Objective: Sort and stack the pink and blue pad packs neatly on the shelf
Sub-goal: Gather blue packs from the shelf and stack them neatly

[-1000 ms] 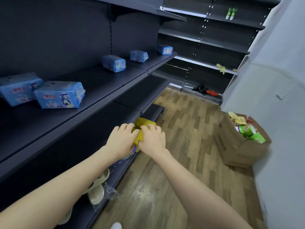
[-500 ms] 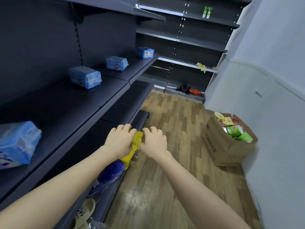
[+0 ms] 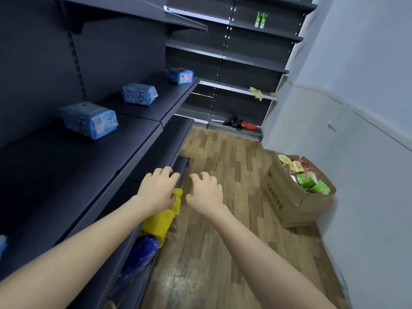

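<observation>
From the head camera, the dark grey metal shelf (image 3: 66, 166) runs along the left side, and three blue plastic-wrapped pad packs lie on its upper board, well apart from one another: the nearest pack (image 3: 89, 119) sits tilted, the middle pack (image 3: 140, 94) is further along, and the far pack (image 3: 180, 76) is near the end of the board. Both bare arms reach forward over the shelf's front edge. The left hand (image 3: 157, 190) is palm down with its fingers (image 3: 166, 173) curled, its thumb lying against the top of a crumpled yellow plastic bag (image 3: 161, 220); the palm hides whether the fingers actually grip it. Just below the bag, on the lower board, is a dark blue rounded item in clear wrap (image 3: 142, 249). The right hand (image 3: 206, 192) hovers just beside the bag, apart from it, with its fingers (image 3: 204, 177) bent, slightly spread and holding nothing. On the wood-pattern floor (image 3: 211, 253) by the pale wall stands an open brown cardboard box (image 3: 287, 199) filled with green and pink packets (image 3: 308, 180). A limp yellow glove (image 3: 256, 93) hangs off a far shelf.
</observation>
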A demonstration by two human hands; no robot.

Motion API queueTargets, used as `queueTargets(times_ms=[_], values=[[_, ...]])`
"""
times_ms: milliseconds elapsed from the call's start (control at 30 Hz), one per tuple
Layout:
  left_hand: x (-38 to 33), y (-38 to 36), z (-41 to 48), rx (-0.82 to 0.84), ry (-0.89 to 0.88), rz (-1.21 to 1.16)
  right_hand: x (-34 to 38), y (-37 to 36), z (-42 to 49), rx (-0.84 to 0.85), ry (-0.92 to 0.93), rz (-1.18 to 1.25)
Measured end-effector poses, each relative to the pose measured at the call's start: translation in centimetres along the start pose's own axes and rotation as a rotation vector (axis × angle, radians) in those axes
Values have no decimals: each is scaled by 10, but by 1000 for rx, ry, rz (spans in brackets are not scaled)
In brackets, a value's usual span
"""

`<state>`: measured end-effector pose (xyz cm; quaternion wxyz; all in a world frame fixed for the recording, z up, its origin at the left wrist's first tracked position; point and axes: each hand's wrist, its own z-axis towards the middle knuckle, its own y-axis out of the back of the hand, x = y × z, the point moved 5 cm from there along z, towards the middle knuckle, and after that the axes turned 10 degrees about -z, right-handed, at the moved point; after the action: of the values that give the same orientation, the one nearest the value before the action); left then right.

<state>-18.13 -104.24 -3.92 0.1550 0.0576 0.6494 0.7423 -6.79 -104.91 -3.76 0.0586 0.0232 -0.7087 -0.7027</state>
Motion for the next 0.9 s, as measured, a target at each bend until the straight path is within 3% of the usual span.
queueTargets(times_ms=[333, 900], values=[[13, -12, 65, 44, 45, -59, -21, -6, 70, 26, -2, 15], [-14, -32, 267, 35, 77, -49, -140, 19, 247, 1, 0, 3]])
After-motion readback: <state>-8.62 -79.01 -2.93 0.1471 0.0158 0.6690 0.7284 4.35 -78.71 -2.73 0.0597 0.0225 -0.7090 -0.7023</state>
